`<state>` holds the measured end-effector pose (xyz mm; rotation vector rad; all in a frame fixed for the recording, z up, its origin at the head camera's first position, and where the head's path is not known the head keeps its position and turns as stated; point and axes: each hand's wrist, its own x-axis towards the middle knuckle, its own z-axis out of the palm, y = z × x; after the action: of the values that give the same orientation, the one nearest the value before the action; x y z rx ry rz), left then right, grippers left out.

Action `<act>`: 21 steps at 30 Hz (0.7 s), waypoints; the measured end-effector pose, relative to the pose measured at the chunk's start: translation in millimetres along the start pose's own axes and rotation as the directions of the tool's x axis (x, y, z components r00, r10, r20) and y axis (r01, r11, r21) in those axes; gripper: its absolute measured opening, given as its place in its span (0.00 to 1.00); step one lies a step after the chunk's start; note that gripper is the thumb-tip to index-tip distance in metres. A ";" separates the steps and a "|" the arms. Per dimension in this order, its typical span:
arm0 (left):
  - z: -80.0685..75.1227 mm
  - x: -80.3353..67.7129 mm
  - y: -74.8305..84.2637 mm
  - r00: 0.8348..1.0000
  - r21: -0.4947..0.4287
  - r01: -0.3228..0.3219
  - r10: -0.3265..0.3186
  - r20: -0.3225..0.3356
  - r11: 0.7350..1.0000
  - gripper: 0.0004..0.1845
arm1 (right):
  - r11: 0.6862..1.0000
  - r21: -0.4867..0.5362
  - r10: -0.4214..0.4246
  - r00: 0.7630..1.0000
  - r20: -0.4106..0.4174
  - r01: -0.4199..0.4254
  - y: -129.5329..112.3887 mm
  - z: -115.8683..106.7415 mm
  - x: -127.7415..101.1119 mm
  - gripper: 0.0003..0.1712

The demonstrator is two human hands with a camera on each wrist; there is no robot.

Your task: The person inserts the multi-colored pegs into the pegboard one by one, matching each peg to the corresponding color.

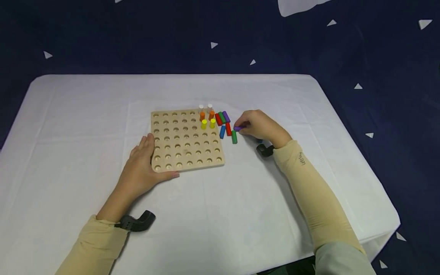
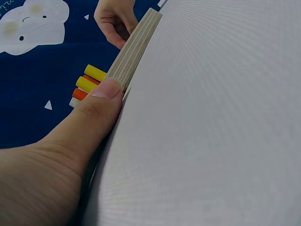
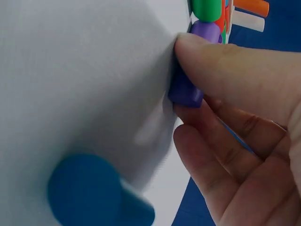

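A square wooden pegboard (image 1: 187,143) with rows of round holes lies on the table. My left hand (image 1: 139,164) is at its near left corner, fingers straight along the left side; the thumb (image 2: 101,101) presses the front edge. Two white, two orange and two yellow pegs (image 1: 204,124) stand upright at the board's far right. To the right, my right hand (image 1: 258,124) pinches a purple peg (image 3: 188,87) lying low at the tabletop. Between hand and board lie loose pegs: red (image 1: 228,129), green (image 1: 234,137), blue (image 1: 222,131) and another purple peg (image 1: 226,116).
Another blue peg (image 3: 84,188) lies beneath the right wrist, mostly hidden in the head view. A white cloth (image 1: 86,114) covers the table. Dark blue fabric with white shapes (image 1: 165,38) surrounds it. Each wrist wears a black camera (image 1: 137,222).
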<state>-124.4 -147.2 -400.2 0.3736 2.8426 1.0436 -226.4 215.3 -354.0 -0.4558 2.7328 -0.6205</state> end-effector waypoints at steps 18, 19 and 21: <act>1.6 -0.5 -1.4 1.000 0.003 0.002 -0.002 -0.005 1.000 0.77 | 0.992 0.113 0.057 0.997 -0.051 -0.051 3.2 4.8 3.6 0.12; 1.8 -0.3 -1.4 1.000 0.002 0.002 -0.002 -0.006 1.000 0.77 | 0.989 0.136 0.061 0.996 -0.065 -0.052 2.8 5.2 3.1 0.12; 1.8 -0.1 -1.4 1.000 0.004 0.002 -0.002 -0.009 1.000 0.77 | 0.980 0.194 0.064 0.993 -0.095 -0.045 0.8 5.9 2.2 0.12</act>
<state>-124.3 -147.1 -402.4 0.3676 2.8524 1.0427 -226.5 213.0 -359.9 -0.3103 2.7325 -0.9044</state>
